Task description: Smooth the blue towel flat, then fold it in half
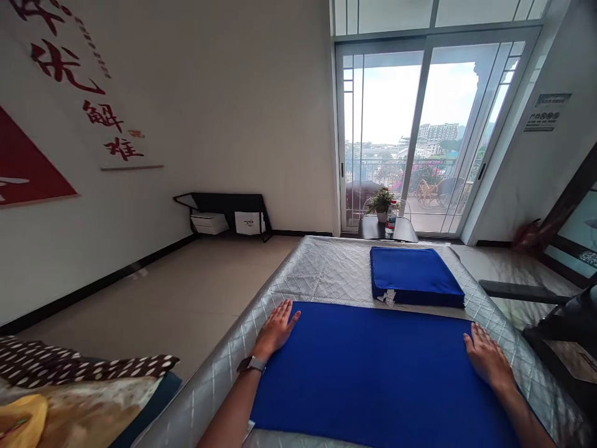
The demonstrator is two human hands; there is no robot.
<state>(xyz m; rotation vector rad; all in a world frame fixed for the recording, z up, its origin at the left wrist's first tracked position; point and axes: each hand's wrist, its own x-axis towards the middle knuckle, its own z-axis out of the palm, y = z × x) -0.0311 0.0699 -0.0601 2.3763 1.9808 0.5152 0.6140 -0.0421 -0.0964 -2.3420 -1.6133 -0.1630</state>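
A blue cloth (373,373) lies spread flat on a silver quilted cover (321,267). My left hand (277,325) rests flat on the cloth's far left corner, fingers stretched out and thumb apart. A watch with a dark face sits on that wrist. At the far right corner my right hand (487,354) lies on the cloth's edge, its fingers extended. Just beyond the cloth is a neat stack of folded blue cloths (415,274) with white tags hanging from its front left corner. The near edge of the spread cloth runs partly out of view.
Past the covered surface stands a small dark table (368,229) with a potted plant (382,202) and a bottle (391,218). Behind it are sliding glass doors (380,124). A low black rack (228,203) holds white boxes by the wall. Patterned fabric (84,367) lies at the lower left.
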